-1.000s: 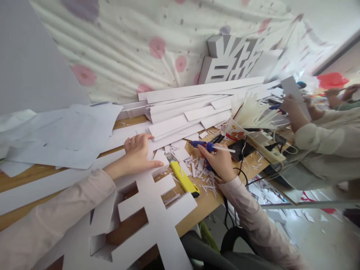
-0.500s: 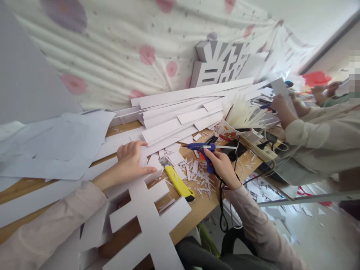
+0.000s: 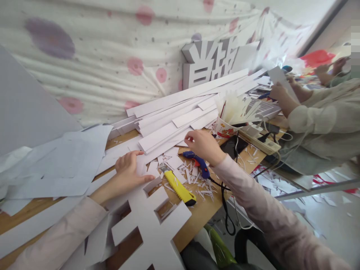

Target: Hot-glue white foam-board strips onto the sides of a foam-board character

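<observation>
My left hand (image 3: 128, 170) lies flat with fingers spread on the top of a large white foam-board character (image 3: 149, 221) on the wooden table (image 3: 202, 212). My right hand (image 3: 204, 144) hovers over the pile of white strips (image 3: 177, 120), fingers curled loosely at the edge of one strip, holding nothing I can make out. The blue glue gun (image 3: 197, 160) lies on the table just below that hand, among paper scraps. A yellow utility knife (image 3: 178, 186) rests between my hands.
Another person's hands (image 3: 278, 92) hold a white strip at the right, beside a power strip (image 3: 260, 140) and a paper cup (image 3: 225, 129) of sticks. A white 3D character (image 3: 209, 63) leans on the flowered cloth. Loose sheets (image 3: 56, 161) cover the left.
My right hand has set the glue gun down on the table and moved up to the strip pile. My left hand stays on the foam character. The camera has shifted slightly.
</observation>
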{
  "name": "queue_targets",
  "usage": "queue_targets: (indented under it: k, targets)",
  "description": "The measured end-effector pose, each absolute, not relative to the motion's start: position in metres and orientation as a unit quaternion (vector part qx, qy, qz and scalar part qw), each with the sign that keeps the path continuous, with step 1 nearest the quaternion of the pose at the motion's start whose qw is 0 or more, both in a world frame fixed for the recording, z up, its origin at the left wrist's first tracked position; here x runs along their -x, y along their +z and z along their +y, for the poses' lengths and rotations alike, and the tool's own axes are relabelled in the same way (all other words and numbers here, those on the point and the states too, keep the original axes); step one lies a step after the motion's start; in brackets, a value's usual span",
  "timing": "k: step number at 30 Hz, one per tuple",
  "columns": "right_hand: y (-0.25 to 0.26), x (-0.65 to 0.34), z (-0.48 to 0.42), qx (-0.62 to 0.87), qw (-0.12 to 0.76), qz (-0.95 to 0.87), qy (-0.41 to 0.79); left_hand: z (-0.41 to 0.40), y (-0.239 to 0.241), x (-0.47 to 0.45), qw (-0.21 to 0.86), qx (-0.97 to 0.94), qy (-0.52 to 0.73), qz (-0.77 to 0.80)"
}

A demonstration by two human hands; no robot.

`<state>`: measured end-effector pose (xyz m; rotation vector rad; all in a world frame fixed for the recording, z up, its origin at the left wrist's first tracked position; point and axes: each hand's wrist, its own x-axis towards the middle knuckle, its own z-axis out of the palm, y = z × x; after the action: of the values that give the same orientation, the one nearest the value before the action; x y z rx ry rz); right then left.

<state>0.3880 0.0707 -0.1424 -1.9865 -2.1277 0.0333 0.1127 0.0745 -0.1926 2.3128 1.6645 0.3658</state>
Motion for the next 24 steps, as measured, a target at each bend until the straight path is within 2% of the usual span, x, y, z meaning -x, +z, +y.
queue_targets:
  k: [5, 9, 24]
  targets:
    - [-0.168, -0.361, 0.130, 0.605, 0.023, -0.796, 0.018, 0.071, -0.186, -0.115, 0.148, -0.801, 0.140, 0.563]
    - [-0.189, -0.359, 0.140, 0.577, -0.014, -0.817, 0.004, 0.071, -0.188, -0.115, 0.152, -0.801, 0.152, 0.559]
    - [-0.186, -0.373, 0.114, 0.595, 0.013, -0.804, -0.009, 0.074, -0.185, -0.117, 0.167, -0.794, 0.131, 0.570]
